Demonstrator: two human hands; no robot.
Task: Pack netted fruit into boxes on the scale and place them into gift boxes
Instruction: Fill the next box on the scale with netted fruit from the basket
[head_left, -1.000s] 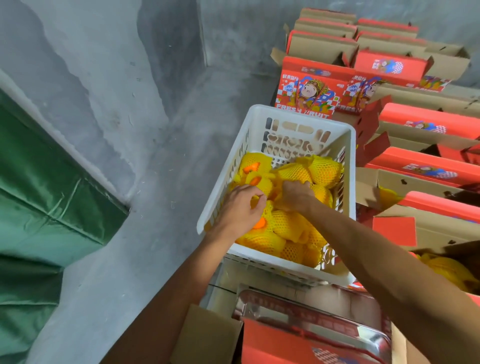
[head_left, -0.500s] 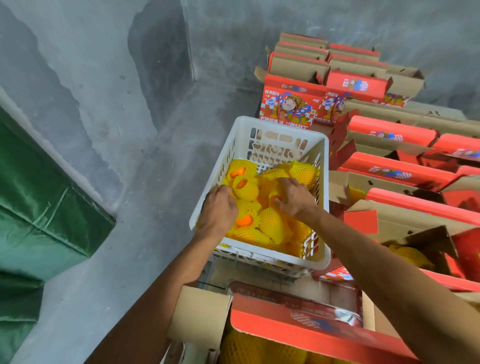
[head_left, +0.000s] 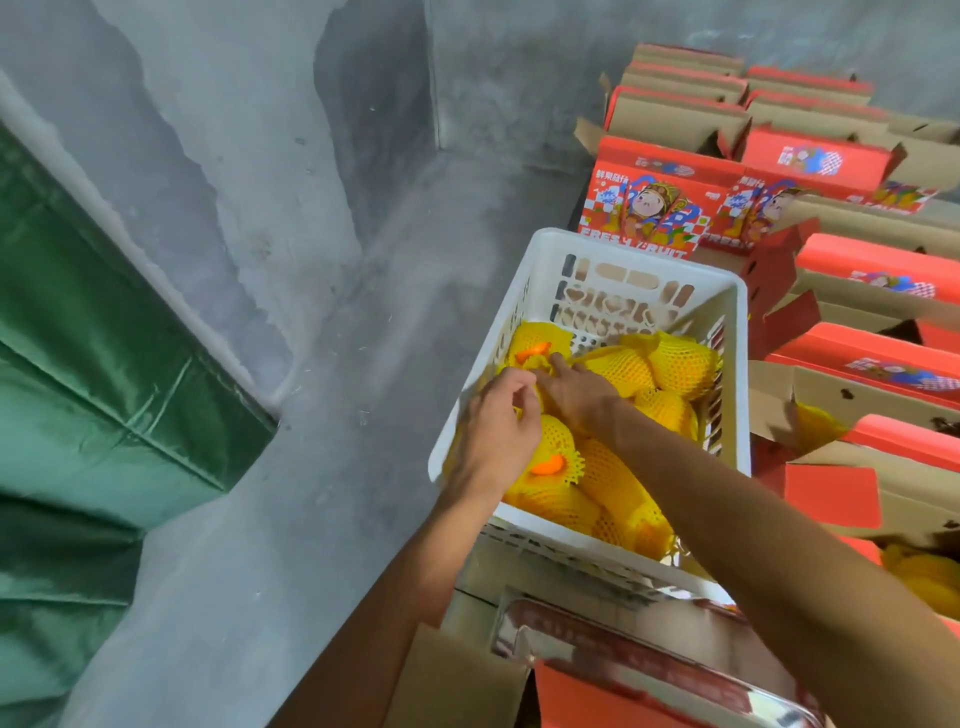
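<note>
1. Progress: the white basket (head_left: 737, 364) holds a good heap of netted fruit (head_left: 623, 371), so plenty is left to pack. Several red gift boxes (head_left: 878, 275) stand open along the right. Yellow netting shows inside at least two of them, near the right edge, so I judge those partly filled. The rows further back look closed or folded, and what they hold is hidden.

2. The scale: a shiny metal tray (head_left: 675, 670) lies at the bottom of the view, with a red box flap (head_left: 597, 696) over its near edge. I take this for the weighing spot (no dial or display is visible). Whether fruit sits in that box cannot be told.

3. Step in hand, as I judge it: picking fruit out of the basket for the next box.

4. Left hand (head_left: 498, 431): it reaches in over the basket's left rim, back up, fingers curled down toward the fruit. Whether they pinch the netting I cannot tell.

5. Right hand (head_left: 576, 389): its arm crosses the basket from the lower right. The palm lies on a netted fruit, with the fingers stretched forward toward the far-left corner. Their tips touch the netting beside a fruit with orange skin showing.

6. The two hands sit just beside each other, almost touching.
</note>
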